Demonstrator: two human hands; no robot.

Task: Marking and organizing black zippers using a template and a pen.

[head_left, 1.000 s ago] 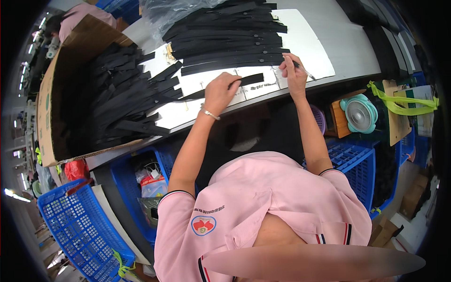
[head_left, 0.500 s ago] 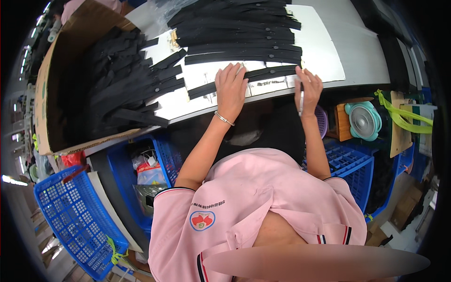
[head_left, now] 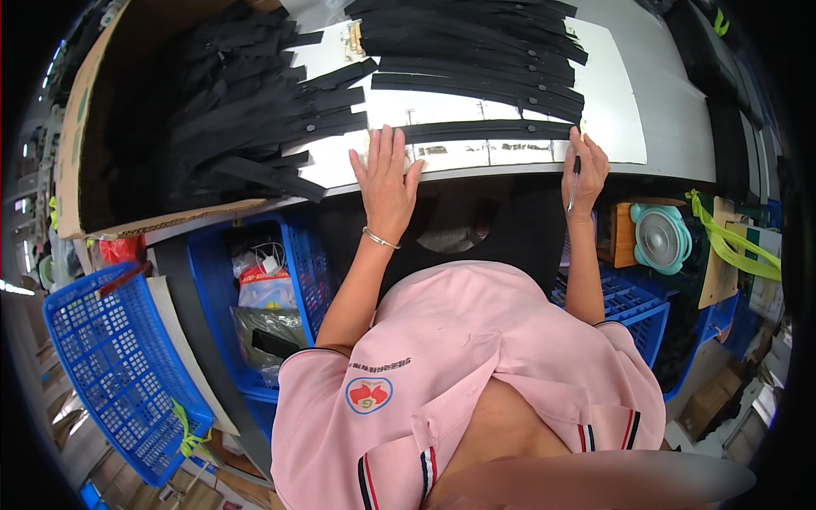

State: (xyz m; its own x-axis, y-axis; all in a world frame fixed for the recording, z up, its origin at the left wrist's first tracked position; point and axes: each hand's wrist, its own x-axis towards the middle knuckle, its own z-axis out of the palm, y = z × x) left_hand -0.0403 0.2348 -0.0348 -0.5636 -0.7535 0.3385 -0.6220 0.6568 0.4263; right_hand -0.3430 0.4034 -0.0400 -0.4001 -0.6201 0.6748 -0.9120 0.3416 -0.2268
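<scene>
A long black fabric strip [head_left: 484,131] with a small dark round piece on it lies nearly straight across a lit white board [head_left: 619,110], over dark marks. My left hand [head_left: 388,183], a bangle on its wrist, rests flat with fingers spread on the strip's left end. At the other end is my right hand [head_left: 588,174], its fingertips touching the strip. A slim pen [head_left: 575,177] is tucked in that hand, pointing down along the palm. Beyond, several similar black strips [head_left: 476,51] lie side by side in overlapping rows.
On the left, a cardboard box [head_left: 85,174] lies with a heap of black strips [head_left: 246,110] spilling onto the board. Blue plastic baskets [head_left: 119,365] stand below the table at both sides. A teal fan [head_left: 663,238] sits at the right, near a yellow-green ribbon [head_left: 731,242].
My left hand has slid left from the strip's middle to its left end, and the strip lies straighter. My right hand stays at the right end, its pen now more visible. The view has shifted.
</scene>
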